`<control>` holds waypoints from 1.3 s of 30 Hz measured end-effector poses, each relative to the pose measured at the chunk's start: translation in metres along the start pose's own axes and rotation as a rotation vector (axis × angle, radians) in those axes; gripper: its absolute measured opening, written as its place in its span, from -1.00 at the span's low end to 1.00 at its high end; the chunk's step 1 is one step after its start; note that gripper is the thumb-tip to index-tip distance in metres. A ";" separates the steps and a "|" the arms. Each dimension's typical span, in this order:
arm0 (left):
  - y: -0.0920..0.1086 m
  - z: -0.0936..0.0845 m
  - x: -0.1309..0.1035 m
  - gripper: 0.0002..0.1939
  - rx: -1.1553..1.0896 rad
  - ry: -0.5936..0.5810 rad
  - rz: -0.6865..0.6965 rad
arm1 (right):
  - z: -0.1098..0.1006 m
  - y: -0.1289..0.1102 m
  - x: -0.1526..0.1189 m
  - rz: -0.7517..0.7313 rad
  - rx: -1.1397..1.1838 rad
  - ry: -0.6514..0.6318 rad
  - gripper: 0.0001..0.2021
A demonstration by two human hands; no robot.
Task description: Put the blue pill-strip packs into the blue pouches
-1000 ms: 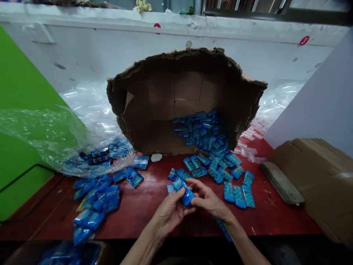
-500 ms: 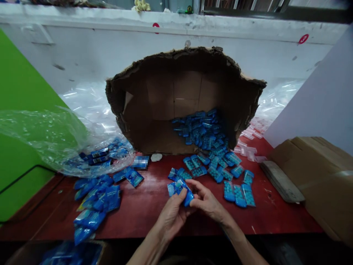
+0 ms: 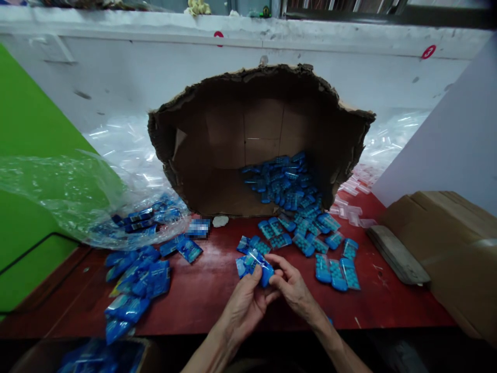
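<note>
My left hand (image 3: 246,300) is closed on a shiny blue packet (image 3: 259,264), its thumb pressed on top. At the packet's right end, the fingers of my right hand (image 3: 291,285) are bent and pinch its edge. Just behind the packet lie small blue packs (image 3: 254,244) on the red table (image 3: 209,295). To the right of my hands are several clear-topped blue packs with round pieces inside (image 3: 337,274). A heap of blue packets (image 3: 140,280) rests on the table to the left.
A torn-edged cardboard box (image 3: 229,191) lies open towards me, blue packs (image 3: 287,181) spilling out. Clear plastic film (image 3: 132,207) covers packets at left. A closed carton (image 3: 450,248) stands right, near pink clear pieces (image 3: 349,212). Below the left edge is another box of packets (image 3: 97,357).
The packet has turned slightly between my hands and shifted a little to the right. My right hand has moved slightly right with it.
</note>
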State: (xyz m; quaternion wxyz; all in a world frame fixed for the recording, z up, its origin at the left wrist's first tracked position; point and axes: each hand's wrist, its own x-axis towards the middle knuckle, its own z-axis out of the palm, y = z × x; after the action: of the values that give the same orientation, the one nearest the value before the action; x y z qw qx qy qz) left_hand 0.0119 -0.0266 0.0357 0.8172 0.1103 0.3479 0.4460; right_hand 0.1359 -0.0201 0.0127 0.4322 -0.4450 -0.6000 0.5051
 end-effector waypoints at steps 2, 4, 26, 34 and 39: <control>0.010 -0.008 -0.002 -0.83 0.006 0.020 0.022 | -0.005 -0.006 -0.004 -0.038 -0.216 0.006 -0.63; 0.030 -0.025 -0.005 -0.84 -0.026 0.110 0.102 | -0.015 -0.007 -0.016 -0.040 -0.501 -0.001 -0.64; 0.033 -0.070 0.017 -0.74 1.366 0.343 0.645 | 0.026 0.007 0.027 -0.070 -1.291 0.082 -0.84; 0.030 -0.076 0.037 -0.71 1.937 0.215 0.645 | -0.009 0.020 0.023 -0.082 -1.303 0.160 -0.82; 0.035 -0.083 0.039 -0.70 1.816 0.058 0.680 | 0.001 0.015 0.027 -0.107 -1.260 0.165 -0.85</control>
State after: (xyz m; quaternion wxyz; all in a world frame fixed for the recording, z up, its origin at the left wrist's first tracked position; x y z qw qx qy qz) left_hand -0.0522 0.0143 -0.0269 0.2392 0.7831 0.5292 0.2224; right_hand 0.1300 0.0070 -0.0002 0.1572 -0.6207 -0.7681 -0.0030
